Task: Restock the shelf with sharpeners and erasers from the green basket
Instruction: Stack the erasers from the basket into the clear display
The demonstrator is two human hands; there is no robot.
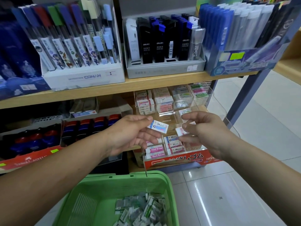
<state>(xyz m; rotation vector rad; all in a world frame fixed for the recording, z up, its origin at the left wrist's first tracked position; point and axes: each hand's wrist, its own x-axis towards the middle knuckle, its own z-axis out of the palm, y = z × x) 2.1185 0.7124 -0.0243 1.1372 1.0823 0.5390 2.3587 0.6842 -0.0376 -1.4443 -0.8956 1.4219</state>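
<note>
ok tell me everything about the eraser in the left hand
The eraser is a small flat white block, wrapped, blue at one end, with dark print and a pink patch. The left hand pinches its blue end between thumb and fingers, holding it slightly tilted in the air before the clear display case. Nothing else touches it.

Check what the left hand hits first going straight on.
Probably the clear acrylic eraser display, around its middle tier: the left hand, pinching a blue-and-white eraser, points up-right at it. Depth unclear; the right hand lies close beside that line.
</note>
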